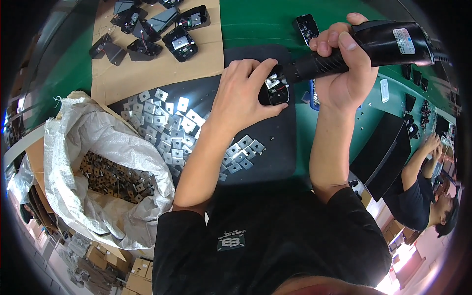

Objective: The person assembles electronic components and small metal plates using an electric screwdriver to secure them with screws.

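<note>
My right hand (344, 64) is wrapped round a black corded electric screwdriver (388, 46), held almost level with its tip pointing left. That tip reaches into a small black plastic housing (276, 91), which has a bright metal piece and a thin red wire inside. With fingers over its left edge and thumb along the near side, my left hand (241, 93) grips the housing on the black mat (280, 142). Left of that forearm lie many square metal plates with centre holes (172, 132), and a smaller group of plates (241, 155) sits to its right.
An open white woven sack (64, 142) of small metal parts stands at left. Several black housings (180, 44) lie on cardboard (113, 78) at the far left. Behind my right hand are another housing (307, 28) and a blue tray (314, 101). A co-worker (418, 191) works at right.
</note>
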### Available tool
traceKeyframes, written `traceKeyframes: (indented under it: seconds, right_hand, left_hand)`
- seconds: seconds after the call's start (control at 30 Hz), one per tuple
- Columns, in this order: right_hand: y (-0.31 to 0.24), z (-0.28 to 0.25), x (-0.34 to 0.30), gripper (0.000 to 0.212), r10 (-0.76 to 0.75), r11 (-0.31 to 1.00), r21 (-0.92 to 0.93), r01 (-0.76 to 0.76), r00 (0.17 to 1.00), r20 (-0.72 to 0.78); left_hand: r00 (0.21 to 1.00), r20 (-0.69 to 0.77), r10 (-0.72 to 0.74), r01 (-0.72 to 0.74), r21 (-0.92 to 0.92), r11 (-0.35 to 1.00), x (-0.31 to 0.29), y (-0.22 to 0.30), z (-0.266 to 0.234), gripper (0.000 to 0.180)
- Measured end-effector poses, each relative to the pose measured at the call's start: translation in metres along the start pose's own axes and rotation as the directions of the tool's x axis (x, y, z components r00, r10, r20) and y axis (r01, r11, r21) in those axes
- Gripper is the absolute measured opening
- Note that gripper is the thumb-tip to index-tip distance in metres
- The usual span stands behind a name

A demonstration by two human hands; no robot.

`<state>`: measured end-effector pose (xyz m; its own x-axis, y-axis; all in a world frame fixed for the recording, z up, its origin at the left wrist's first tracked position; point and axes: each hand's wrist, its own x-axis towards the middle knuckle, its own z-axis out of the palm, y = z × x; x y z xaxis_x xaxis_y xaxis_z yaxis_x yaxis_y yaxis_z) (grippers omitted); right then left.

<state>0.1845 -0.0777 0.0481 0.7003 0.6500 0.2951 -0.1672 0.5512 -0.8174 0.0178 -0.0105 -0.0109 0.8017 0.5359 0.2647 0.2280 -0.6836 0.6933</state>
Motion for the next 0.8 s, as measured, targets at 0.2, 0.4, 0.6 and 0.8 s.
traceKeyframes:
  seconds: [0.2, 0.4, 0.6, 0.8]
  right_hand:
    - [-0.0005, -0.0013, 0.0003, 0.038, -0.002, 1.0, -0.009, 0.002, 1.0, -0.013]
    - [-0.0001, -0.0019, 0.0001, 0.038, 0.019, 0.999, 0.032, -0.019, 1.0, -0.011]
    - [0.0025, -0.0038, 0.0006, 0.037, 0.015, 0.999, 0.044, -0.016, 1.0, 0.018]
    - [0.0034, -0.004, 0.0001, 0.034, 0.001, 1.0, -0.01, 0.0, 0.993, 0.122]
  left_hand:
    - [1.0, -0.004, 0.001, -0.001, -0.007, 1.0, 0.0004, -0.0015, 0.0015, 0.078]
    - [1.0, -0.007, -0.004, 0.004, -0.007, 1.0, 0.0, -0.0017, 0.0008, 0.078]
    - [1.0, -0.008, 0.006, -0.006, -0.006, 1.0, 0.0002, -0.0026, 0.0, 0.078]
    - [0.999, 0.015, -0.044, 0.044, -0.007, 0.999, 0.0025, -0.0001, -0.0023, 0.076]
